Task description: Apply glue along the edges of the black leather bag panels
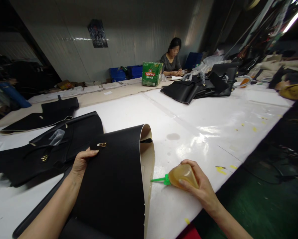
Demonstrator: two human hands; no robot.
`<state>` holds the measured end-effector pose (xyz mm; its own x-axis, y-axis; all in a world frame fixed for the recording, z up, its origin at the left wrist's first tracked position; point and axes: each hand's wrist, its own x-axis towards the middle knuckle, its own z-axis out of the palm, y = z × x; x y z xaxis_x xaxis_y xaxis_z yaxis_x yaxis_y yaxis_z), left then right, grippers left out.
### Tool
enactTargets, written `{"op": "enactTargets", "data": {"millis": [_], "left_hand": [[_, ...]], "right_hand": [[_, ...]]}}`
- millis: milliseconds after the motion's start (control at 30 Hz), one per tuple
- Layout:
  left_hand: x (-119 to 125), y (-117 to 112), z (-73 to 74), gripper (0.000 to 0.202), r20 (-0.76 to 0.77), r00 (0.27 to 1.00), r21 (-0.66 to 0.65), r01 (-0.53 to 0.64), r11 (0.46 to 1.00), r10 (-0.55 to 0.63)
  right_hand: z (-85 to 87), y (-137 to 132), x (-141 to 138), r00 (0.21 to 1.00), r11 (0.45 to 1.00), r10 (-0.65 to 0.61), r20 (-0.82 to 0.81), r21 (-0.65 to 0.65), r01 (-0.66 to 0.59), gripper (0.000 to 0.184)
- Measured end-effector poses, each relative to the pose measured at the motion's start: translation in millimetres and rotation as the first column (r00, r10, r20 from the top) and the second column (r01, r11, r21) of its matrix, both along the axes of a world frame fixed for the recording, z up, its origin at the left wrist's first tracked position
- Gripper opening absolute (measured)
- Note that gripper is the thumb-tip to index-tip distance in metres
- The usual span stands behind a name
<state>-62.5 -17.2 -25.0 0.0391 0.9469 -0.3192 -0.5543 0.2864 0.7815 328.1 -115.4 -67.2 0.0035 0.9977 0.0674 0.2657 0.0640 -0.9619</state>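
A black leather bag piece (116, 179) with a pale lining lies folded over in front of me, its open edge facing right. My left hand (83, 161) grips its left side, thumb on top beside a small gold clasp (102, 145); the other fingers are hidden underneath. My right hand (198, 184) is wrapped round a squeeze bottle (182, 176) of amber liquid, tilted on its side. The bottle's green nozzle (160, 180) points left, its tip at the lining's edge. Small pale drops show along the lower part of that edge.
More black bag pieces (64, 146) lie at left, and a pile of them (201, 84) sits farther back on the white table (188, 122). Beyond stand a green Tsingtao box (151, 73) and a seated person (172, 61). A yellow sleeve (294, 92) is at far right.
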Motion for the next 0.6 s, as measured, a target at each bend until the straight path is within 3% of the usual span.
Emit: {"op": "enactTargets", "data": {"millis": [233,467,600], "left_hand": [[3,-1,2.6,0.031,-0.006,1.0,0.0,-0.009,1.0,0.009],[5,-2,4.7,0.031,-0.003,1.0,-0.011,-0.014,1.0,0.013],[3,-1,3.8,0.033,-0.001,1.0,-0.011,-0.005,1.0,0.005]], "right_hand": [[5.8,29,0,0.992,0.992,-0.125,-0.012,0.0,0.125,0.046],[8.7,11,-5,0.99,0.987,0.06,-0.124,-0.143,-0.078,0.045],[11.6,22,-8,0.991,0.991,-0.085,-0.105,-0.109,0.074,0.044]]}}
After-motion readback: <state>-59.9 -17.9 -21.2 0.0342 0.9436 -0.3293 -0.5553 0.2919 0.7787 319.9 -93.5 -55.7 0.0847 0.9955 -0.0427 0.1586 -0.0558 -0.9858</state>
